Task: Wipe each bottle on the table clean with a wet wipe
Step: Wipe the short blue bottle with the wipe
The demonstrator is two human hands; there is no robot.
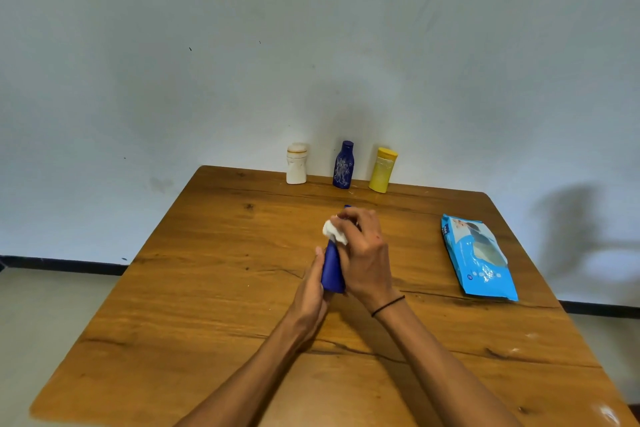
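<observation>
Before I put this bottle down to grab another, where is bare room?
Bare table left of the left hand, and between the right hand and the wipes pack. Crowded at the far edge: white, blue, yellow bottles.

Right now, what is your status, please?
Left hand grips blue bottle. Right hand rubs wipe near its top. Three bottles wait by wall. Nothing in the way.

You work on a wooden table (221,288), its grain dark-streaked and satin. The blue bottle (331,270) you hold looks like smooth matt plastic; the wipe (334,231) is soft white cloth (crumpled). The wipes pack (479,258) is glossy, crinkled plastic film.
</observation>
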